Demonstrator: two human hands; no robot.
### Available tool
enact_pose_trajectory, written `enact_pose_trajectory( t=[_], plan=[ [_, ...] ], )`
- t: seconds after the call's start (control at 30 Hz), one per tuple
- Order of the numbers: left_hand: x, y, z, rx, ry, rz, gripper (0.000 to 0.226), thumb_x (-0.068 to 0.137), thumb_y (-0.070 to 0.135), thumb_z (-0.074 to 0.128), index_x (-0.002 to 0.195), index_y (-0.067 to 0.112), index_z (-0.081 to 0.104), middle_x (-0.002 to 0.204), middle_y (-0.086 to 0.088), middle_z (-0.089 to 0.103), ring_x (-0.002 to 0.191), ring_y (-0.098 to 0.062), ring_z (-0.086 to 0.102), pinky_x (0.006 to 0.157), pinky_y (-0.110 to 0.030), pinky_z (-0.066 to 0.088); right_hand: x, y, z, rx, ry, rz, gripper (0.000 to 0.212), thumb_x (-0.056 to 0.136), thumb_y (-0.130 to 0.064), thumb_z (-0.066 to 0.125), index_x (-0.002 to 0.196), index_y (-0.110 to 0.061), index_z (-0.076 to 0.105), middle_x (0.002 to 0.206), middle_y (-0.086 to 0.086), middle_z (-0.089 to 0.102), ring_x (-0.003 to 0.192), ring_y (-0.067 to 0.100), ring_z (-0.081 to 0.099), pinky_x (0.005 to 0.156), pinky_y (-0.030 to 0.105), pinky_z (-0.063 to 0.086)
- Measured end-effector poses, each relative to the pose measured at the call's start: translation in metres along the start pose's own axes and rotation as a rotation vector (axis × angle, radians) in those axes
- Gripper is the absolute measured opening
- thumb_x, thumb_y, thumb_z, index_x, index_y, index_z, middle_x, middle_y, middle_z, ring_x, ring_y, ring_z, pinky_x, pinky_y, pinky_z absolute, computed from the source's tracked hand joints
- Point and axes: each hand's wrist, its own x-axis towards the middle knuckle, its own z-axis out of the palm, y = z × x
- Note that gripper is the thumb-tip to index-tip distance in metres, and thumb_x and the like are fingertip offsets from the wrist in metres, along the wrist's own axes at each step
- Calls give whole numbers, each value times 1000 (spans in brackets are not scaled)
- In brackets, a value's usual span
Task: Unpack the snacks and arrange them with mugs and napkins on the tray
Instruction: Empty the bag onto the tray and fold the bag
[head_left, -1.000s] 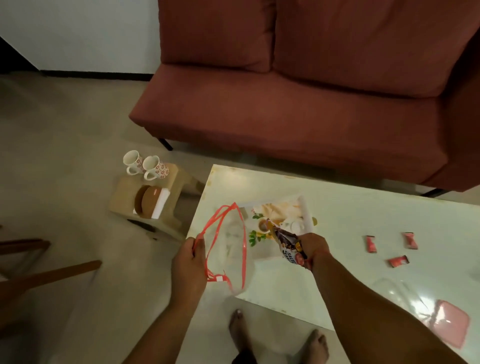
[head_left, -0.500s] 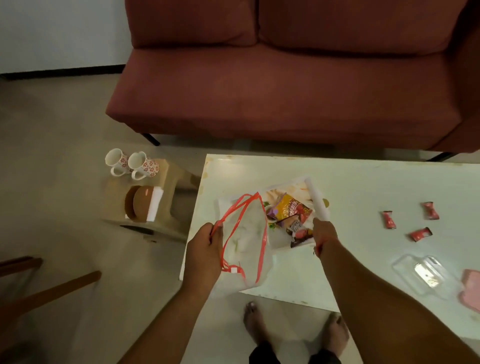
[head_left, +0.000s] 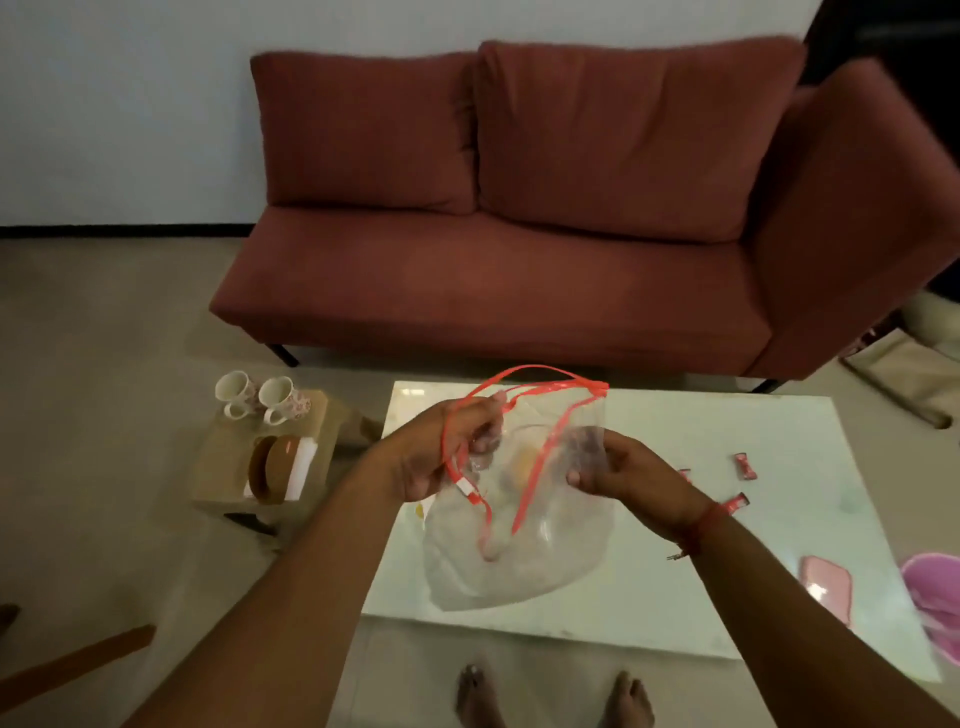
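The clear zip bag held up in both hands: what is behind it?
Through the clear zip bag, blurred yellow and dark shapes show, apparently snack packets on the tray. The tray itself is almost wholly covered, so its contents cannot be identified.

Clear plastic bag (head_left: 519, 561) w/ red zip strips, mouth open, held up over white table. 2 white floral mugs (head_left: 262, 399) upright, side by side on low stool left of table; white napkins (head_left: 303, 465) nearer on same stool. 3 red-wrapped snacks (head_left: 746, 465) loose on table, right.

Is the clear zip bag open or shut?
Open: the clear zip bag's red zip strips bow apart between the left hand and right hand.
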Motion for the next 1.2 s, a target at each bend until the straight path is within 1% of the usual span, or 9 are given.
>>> enact_pose_trajectory(
  t=[0.1,0.17,0.27,0.43,0.63,0.8,0.97,1.07,1.2],
  plan=[
    [-8,19,3,-321,54,157,51,89,60,46,93,13,64,73,-4,64,56,-15,59,52,-24,49,-16,-34,4,190,235,-111,7,89,-11,66,94,-10,70,81,8,65,80,22,63,79,38,57],
    [-12,14,3,-500,47,231,67,89,68,38,110,9,63,96,-12,72,82,-25,71,76,-39,58,-28,-55,5,284,359,-163,5,92,-11,63,92,-7,65,70,8,55,68,19,57,73,43,58],
    [-20,-4,22,-353,47,222,79,85,72,33,126,12,61,123,-15,68,113,-34,65,101,-54,47,-42,-76,1,294,485,-204,9,95,-16,61,94,-8,62,68,9,52,61,19,56,68,45,59],
    [-27,-4,65,12,367,436,22,99,27,54,96,9,65,89,-15,68,73,-19,67,71,-38,61,-59,-98,-7,178,583,-160,9,96,-15,60,95,-7,64,65,8,55,59,22,56,58,40,58],
    [-31,8,65,-64,607,502,31,101,30,50,81,7,58,67,-7,53,59,-15,52,54,-33,58,-70,-106,-31,32,754,-194,29,98,-19,57,87,7,53,64,13,52,44,20,54,42,28,51],
    [-32,13,65,-187,679,491,37,102,39,47,80,11,59,61,-5,50,56,-16,52,60,-39,60,-79,-102,-29,136,350,-131,29,89,-18,68,116,-11,60,107,10,71,91,28,71,79,45,60],
    [-34,9,58,-157,653,544,13,97,30,58,98,18,61,86,-5,64,75,-16,59,79,-43,59,-78,-99,-28,252,556,-183,32,87,-2,68,116,-7,55,115,26,64,87,30,66,68,39,59],
    [-32,-1,53,-79,440,535,66,85,25,76,139,35,40,123,-2,65,110,-13,64,99,-40,50,-77,-101,-28,212,679,-216,46,90,-3,65,129,-19,46,101,20,66,79,26,66,63,37,60],
    [-32,4,52,90,483,604,45,86,8,72,121,34,60,119,3,67,114,-19,63,94,-29,52,-83,-106,-37,-3,489,-273,64,90,-5,67,139,-39,44,96,16,69,87,20,68,83,38,59]
  ],
)
